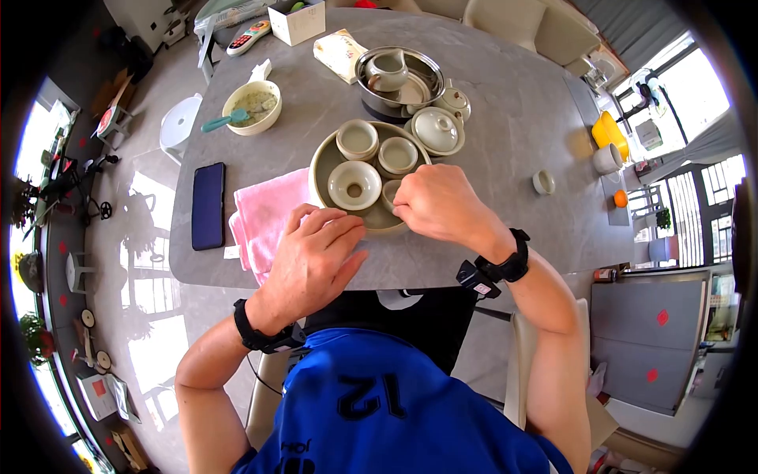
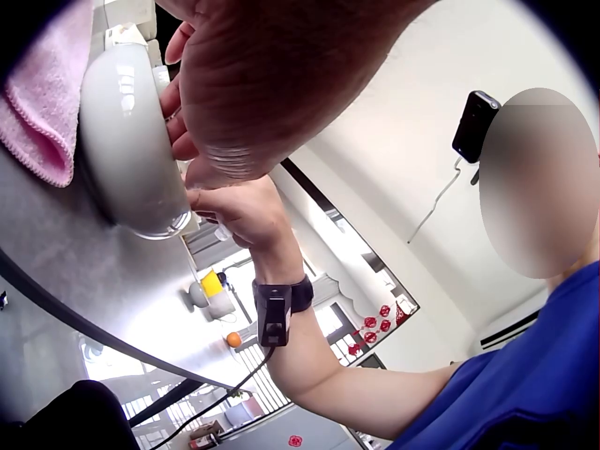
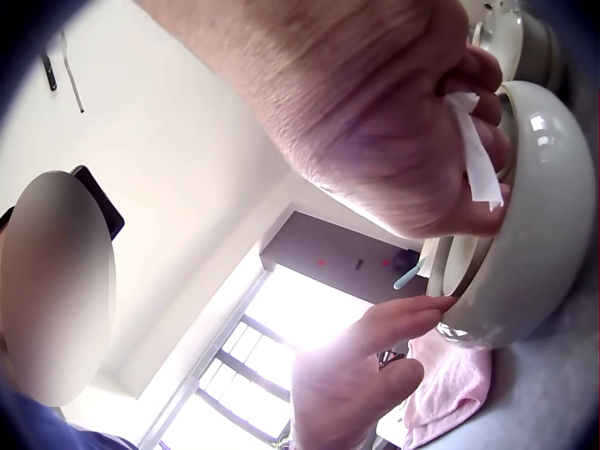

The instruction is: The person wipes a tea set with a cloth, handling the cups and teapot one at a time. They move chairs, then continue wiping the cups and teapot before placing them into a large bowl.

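A round pale basin [image 1: 322, 162] stands near the table's front edge. Inside are two small cups, one left [image 1: 357, 134] and one right [image 1: 398, 155], plus a flared bowl [image 1: 341, 186] with a brown centre. A further cup [image 1: 388, 195] is partly hidden by my right hand [image 1: 446, 204], which is curled over the basin's right side. In the right wrist view, a white tissue strip [image 3: 480, 164] sticks out from those curled fingers. My left hand [image 1: 314, 254] has its fingers extended, with fingertips right at the basin's near-left rim.
Behind the basin, a steel pot [image 1: 369, 99] holds a pitcher [image 1: 387, 73]. A lidded bowl [image 1: 438, 130] stands beside it. Leftward lie a pink towel [image 1: 268, 209], a phone [image 1: 208, 207] and a food bowl [image 1: 268, 118] with a spoon [image 1: 225, 121]. A small cup [image 1: 543, 182] stands right.
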`<state>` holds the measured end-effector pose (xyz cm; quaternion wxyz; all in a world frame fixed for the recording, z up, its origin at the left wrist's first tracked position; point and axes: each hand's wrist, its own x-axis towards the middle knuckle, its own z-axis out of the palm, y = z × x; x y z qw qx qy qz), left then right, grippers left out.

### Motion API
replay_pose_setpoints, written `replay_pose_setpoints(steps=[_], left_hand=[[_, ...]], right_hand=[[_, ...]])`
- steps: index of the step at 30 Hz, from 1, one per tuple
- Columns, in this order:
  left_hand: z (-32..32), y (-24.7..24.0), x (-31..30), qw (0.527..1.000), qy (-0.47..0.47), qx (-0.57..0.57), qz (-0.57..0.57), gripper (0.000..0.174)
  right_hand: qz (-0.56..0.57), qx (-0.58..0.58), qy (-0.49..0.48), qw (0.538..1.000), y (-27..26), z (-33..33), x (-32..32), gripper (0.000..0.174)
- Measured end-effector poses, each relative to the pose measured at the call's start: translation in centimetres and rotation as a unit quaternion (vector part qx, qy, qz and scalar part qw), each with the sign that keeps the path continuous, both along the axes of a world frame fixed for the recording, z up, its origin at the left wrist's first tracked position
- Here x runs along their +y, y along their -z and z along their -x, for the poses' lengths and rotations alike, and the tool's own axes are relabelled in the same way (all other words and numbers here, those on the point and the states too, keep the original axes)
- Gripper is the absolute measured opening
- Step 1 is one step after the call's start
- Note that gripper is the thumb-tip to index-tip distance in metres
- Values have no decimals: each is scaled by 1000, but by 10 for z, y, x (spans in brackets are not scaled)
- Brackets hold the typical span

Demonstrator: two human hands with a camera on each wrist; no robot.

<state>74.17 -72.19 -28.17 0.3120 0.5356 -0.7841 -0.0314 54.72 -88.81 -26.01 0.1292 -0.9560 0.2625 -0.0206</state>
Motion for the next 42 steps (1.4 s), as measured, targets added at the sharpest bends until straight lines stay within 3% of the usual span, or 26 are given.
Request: replay_pose_setpoints(steps=[14, 16, 18, 21, 24, 27, 30, 33, 36, 39, 42], left_hand=[[4, -5, 0, 1000, -3, -16, -11, 35], [3, -3, 2, 1000, 1, -8, -10, 35], [3, -4, 5, 1000, -12, -15, -12, 36], [6, -6, 3, 1000, -4, -17, -14, 37], [8, -4, 2, 1000, 1, -16, -13, 38], [7, -4, 4, 1000, -1, -18, -11, 38], [8, -4, 7, 1000, -7, -15, -15, 38], [6, -1, 8, 1000, -7, -15, -14, 38], [4, 0, 9, 1000, -8, -21, -11, 40], [3, 1, 11, 1000, -9, -14, -15, 43], [3, 2, 11, 1000, -7, -14, -13, 43]], right_hand=[[37, -53, 28, 998, -7, 11, 5, 20], [4, -176, 88, 981, -24, 45, -4, 19], [-48, -136, 241, 960, -58, 82, -9, 24], [101, -86, 355, 925, -41, 159, -45, 25], [143, -35, 407, 902, -14, 212, -64, 26], [101, -8, 412, 905, 8, 229, -67, 27], [206, -36, 361, 909, 48, 244, -79, 24], [193, 42, 380, 904, 52, 232, -84, 26], [208, 14, 362, 908, 56, 223, -85, 12], [201, -99, 277, 934, 27, 186, -57, 11], [105, -170, 198, 959, -16, 129, -15, 12]])
